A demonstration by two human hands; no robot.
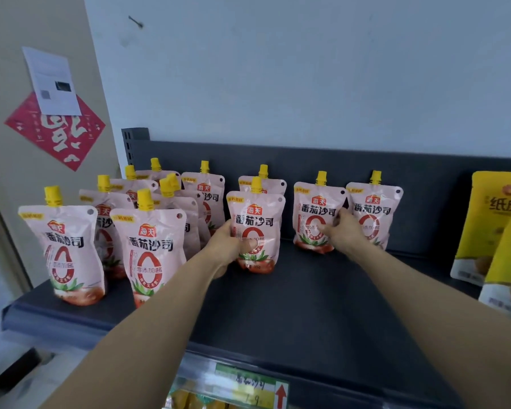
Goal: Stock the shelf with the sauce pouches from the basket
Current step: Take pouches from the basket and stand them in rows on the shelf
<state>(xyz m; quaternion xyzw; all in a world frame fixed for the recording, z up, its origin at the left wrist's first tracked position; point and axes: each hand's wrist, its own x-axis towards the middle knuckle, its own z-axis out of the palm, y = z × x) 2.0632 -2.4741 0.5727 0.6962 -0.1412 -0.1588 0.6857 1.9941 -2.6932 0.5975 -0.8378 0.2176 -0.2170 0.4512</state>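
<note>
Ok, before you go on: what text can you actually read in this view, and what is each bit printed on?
"海天": red logo on each sauce pouch.
"番茄沙司": large black characters across the pouches.
"零添加": inside the red ring on the front pouch.
"纸皮": on the yellow bags; the rest is cut off.
"1.9": price tag on the shelf edge, blurred, uncertain.
Red diamond poster: one large upside-down character, unreadable.
White sheet: too blurred.

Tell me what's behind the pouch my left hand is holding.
Directly behind the pouch in the left hand stands another pouch; only its yellow cap and top edge show, the rest is covered.
</note>
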